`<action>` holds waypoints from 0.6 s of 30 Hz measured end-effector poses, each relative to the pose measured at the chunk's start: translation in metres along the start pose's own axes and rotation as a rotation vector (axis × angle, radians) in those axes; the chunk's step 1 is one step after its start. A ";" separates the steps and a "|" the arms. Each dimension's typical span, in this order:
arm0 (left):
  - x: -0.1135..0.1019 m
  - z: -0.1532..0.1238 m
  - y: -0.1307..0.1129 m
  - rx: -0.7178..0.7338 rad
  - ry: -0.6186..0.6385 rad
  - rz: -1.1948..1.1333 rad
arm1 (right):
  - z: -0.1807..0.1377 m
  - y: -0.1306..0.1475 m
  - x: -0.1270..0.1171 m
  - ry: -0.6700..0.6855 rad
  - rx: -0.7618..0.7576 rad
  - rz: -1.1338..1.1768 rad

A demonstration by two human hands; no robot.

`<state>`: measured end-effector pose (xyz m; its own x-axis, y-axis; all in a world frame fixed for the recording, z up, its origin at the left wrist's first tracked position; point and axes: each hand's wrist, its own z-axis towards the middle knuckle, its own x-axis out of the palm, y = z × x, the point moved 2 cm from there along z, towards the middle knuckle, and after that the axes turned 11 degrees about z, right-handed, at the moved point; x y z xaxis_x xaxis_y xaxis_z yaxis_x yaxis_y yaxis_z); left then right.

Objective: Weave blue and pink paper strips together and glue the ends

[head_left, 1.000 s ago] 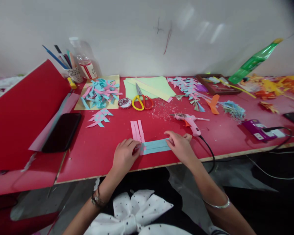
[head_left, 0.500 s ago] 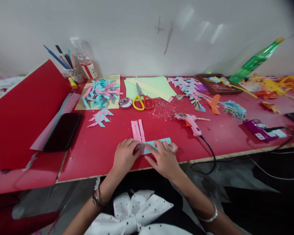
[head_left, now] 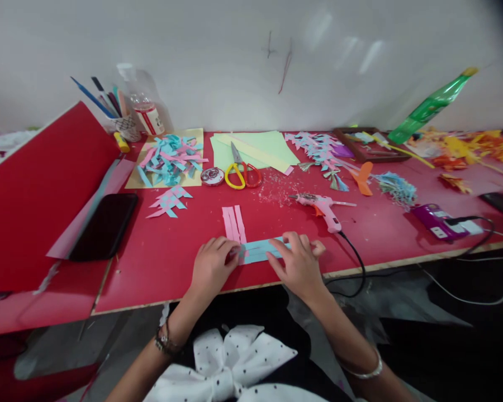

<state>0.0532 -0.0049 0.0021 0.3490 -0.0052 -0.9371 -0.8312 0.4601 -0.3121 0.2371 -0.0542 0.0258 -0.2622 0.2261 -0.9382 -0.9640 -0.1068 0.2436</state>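
Light blue paper strips (head_left: 257, 252) lie side by side near the table's front edge, crossed at their left end by pink paper strips (head_left: 233, 223) that stretch away from me. My left hand (head_left: 213, 261) pinches that crossing between thumb and fingers, hiding part of it. Over the right end of the blue strips, my right hand (head_left: 299, 261) rests with its fingers spread and thumb apart, fingertips touching the paper. A woven pink and blue piece (head_left: 171, 201) lies beyond my left hand.
Scissors (head_left: 240, 172) rest by green paper sheets (head_left: 272, 146). A pink glue gun (head_left: 321, 207) with a black cord lies right of my hands. At left are a black phone (head_left: 104, 226) and a heap of pink and blue strips (head_left: 170, 159). A green bottle (head_left: 431, 109) leans behind.
My right hand has slid right along the blue strips, away from the crossing, leaving more blue paper showing. My left hand stays at the crossed end.
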 end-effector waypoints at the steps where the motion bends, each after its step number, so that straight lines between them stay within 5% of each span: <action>1: 0.000 0.000 0.000 -0.001 0.000 0.003 | 0.001 0.004 0.001 0.021 -0.029 0.022; 6: 0.000 0.000 -0.001 0.009 -0.003 0.003 | 0.001 0.023 0.012 0.131 -0.170 0.130; 18: 0.000 0.000 -0.001 0.016 -0.003 0.025 | -0.004 -0.013 0.005 0.051 -0.030 0.020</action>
<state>0.0541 -0.0059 0.0020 0.3299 0.0089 -0.9440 -0.8327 0.4738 -0.2866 0.2490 -0.0560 0.0171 -0.2782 0.1737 -0.9447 -0.9565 -0.1401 0.2559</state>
